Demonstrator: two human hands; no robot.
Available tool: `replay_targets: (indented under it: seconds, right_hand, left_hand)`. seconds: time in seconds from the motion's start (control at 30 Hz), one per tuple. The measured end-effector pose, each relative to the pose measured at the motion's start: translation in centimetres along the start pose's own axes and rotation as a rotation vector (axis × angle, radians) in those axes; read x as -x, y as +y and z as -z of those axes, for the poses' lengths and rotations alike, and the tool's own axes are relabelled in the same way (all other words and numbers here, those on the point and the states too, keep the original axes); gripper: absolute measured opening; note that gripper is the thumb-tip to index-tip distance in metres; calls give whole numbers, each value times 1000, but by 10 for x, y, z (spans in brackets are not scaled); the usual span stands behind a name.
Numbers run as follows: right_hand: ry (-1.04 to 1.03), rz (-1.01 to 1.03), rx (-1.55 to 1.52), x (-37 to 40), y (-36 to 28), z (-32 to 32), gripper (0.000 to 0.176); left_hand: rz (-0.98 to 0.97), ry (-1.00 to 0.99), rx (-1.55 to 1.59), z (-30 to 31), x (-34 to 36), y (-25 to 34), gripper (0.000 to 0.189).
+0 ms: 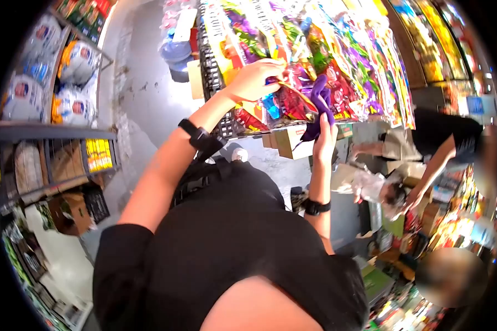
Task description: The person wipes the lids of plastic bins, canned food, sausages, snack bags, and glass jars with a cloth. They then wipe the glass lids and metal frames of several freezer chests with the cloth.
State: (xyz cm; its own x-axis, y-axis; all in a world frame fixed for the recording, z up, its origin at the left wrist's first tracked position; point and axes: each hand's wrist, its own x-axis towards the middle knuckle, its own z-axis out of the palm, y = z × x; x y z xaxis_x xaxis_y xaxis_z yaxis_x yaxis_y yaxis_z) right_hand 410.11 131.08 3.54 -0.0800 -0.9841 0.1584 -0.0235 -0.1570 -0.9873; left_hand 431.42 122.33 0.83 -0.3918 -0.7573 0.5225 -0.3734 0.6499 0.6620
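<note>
In the head view, my left hand [257, 81] reaches over a display of brightly coloured plastic packets [295, 47]. Its fingers are closed at the top edge of a red packet [294, 103] near the front of the display. Further right, my right hand [325, 138] is closed around a limp purple strip [320, 99], which looks like cloth. Part of that strip lies over the packets and part hangs below the display's front edge. The packets lie in rows on a black lattice crate [225, 126]. Each wrist carries a black band.
Cardboard boxes [292, 142] sit beneath the display. Large water bottles [176, 52] stand beyond its left side. Shelves with white sacks [74, 107] line the left aisle. At right, a person in a black top [442, 129] bends near a smaller person in white [370, 185].
</note>
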Motion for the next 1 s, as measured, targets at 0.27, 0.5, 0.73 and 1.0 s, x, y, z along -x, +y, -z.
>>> replay_targets:
  seconds: [0.27, 0.5, 0.73, 1.0]
  right_hand:
    - [-455, 368, 622, 35, -51, -46, 39]
    - [-422, 522, 961, 53, -30, -67, 48]
    - [-603, 577, 981, 83, 10, -54, 56]
    - [-753, 805, 1110, 59, 84, -29, 48]
  left_hand:
    - [-64, 125, 142, -6, 3, -9, 17]
    - [209, 17, 389, 63, 8, 23, 21]
    - [174, -101, -436, 27, 57, -9, 58]
    - [49, 12, -355, 17, 50, -22, 66]
